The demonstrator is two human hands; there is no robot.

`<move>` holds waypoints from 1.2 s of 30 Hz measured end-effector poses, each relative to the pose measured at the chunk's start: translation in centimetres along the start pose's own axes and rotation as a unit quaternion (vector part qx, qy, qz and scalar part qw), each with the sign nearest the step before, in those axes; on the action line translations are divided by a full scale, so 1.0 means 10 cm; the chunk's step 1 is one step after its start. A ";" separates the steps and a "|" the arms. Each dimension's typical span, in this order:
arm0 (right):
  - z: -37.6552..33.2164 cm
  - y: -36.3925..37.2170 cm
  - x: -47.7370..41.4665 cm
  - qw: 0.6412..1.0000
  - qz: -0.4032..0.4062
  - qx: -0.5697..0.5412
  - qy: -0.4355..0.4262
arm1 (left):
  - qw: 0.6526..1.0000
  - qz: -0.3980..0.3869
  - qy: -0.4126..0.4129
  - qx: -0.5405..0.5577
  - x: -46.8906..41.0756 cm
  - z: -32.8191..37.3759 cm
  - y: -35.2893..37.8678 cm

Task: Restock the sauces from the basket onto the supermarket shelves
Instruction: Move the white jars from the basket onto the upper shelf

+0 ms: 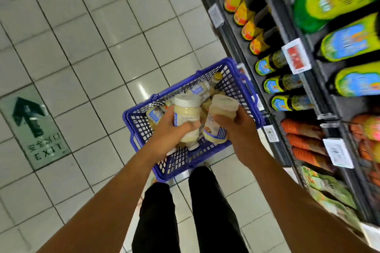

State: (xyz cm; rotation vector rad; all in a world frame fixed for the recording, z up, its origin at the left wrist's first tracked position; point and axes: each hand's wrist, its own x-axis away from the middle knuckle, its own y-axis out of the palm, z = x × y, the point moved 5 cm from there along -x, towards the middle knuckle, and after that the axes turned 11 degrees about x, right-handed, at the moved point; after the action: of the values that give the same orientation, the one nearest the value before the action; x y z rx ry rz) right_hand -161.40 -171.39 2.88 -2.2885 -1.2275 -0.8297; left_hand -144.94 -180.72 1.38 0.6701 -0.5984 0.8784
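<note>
Hands meet over the middle of a blue basket that stands on the tiled floor beside the shelves. The left hand is closed around a pale sauce jar, fingers wrapped over its lower body, white lid pointing up and away from the person. The right hand is closed around a second sauce jar, which is tilted, its lid toward the basket's far-right side and its base toward the near edge. The two jars are just beside each other above the basket's interior; whether they touch cannot be told.

Further jars and bottles of the same pale product lie loose in the basket, mostly toward its far corner and its left wall, beneath the hands. One capped bottle lies near the far-right corner.

The shelves run along the right side of the view. Dark bottles with yellow and orange labels stand in a row on the lower tier, with green-labelled ones nearer the basket. Price tags hang on the shelf edges. The shelf stock is motion-blurred, and label text is unreadable.

A green exit sign with an arrow is fixed to the floor at the left. The person's dark trouser legs show below the basket's near edge.
</note>
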 end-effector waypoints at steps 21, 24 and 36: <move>-3.08 -0.37 2.76 0.955 0.093 -0.148 -0.239 | 0.945 -0.228 0.225 -0.062 2.40 3.12 1.59; -3.47 -0.56 3.28 0.935 0.114 -0.138 -0.306 | 0.924 -0.278 0.253 -0.073 2.82 3.44 1.96; -4.51 -1.50 5.14 0.848 0.254 -0.118 -0.449 | 0.822 -0.440 0.351 -0.090 4.37 4.37 3.40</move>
State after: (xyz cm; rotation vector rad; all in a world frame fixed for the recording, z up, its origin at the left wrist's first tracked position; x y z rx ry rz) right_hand -165.65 -159.76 71.78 -3.1262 -0.7208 0.3777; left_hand -159.92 -175.66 70.12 0.3306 0.3127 0.1345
